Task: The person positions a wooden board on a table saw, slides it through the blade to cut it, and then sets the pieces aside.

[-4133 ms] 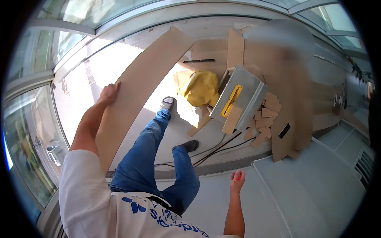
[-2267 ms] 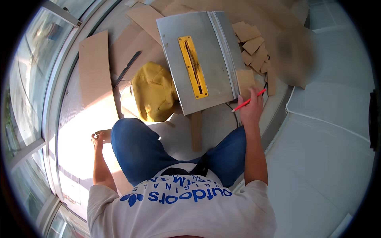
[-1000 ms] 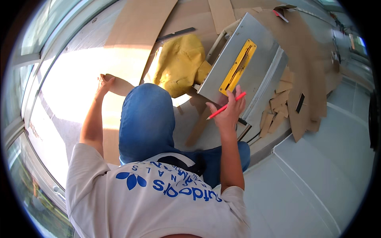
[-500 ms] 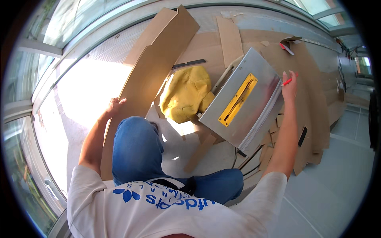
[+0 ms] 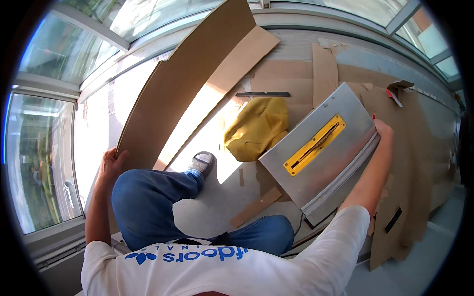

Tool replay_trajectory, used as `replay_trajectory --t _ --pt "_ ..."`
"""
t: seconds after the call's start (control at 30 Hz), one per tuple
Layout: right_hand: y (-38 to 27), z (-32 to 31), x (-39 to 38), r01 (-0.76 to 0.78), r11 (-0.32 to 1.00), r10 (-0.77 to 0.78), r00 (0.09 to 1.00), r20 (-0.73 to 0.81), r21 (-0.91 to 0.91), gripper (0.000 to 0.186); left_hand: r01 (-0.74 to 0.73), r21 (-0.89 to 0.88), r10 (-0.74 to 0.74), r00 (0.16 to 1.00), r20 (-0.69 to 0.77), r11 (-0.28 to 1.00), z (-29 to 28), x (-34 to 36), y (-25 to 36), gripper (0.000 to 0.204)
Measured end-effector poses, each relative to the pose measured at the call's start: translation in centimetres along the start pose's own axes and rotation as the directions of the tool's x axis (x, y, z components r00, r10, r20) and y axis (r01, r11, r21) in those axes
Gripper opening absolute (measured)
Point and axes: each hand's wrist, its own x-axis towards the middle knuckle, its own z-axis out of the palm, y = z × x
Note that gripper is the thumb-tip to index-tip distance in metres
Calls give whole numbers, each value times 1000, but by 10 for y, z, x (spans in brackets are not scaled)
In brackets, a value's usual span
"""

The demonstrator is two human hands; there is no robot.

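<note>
Gripping the long brown board [image 5: 177,89] by its left edge, the left hand [image 5: 113,164] has it tilted up, left of the saw [image 5: 328,163]: light, bendy, I'd guess, best held mid-length! Right hand [image 5: 384,130] curled around a red pencil [image 5: 374,116].

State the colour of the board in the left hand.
Brown; the board shows best in the head view.

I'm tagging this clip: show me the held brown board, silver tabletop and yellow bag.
Held brown board [image 5: 180,81], head view: its broad face.
Silver tabletop [image 5: 329,162], head view: bare metal surface.
Yellow bag [image 5: 256,127], head view: its middle.
</note>
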Motion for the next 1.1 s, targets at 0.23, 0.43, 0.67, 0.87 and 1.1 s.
replay_trajectory --t 0.23,0.43,0.67,0.87,1.1 --pt "-9 17 -65 268 963 -129 544 -829 25 34 -154 -39 139 956 -257 987 -18 -45 24 19" --pt "47 78 -160 743 647 97 143 -985 171 39 -234 25 212 827 -521 972 -75 -82 76 21" --pt "139 401 -344 204 757 388 624 -678 621 38 -261 7 168 599 -783 965 -195 -138 101 41" --pt "138 504 -440 49 884 24 989 -149 464 51 -575 -52 256 441 -860 816 -261 -145 152 36" --pt "163 519 -459 -217 955 207 976 73 200 67 -884 -360 138 413 -900 298 -278 -162 189 46"
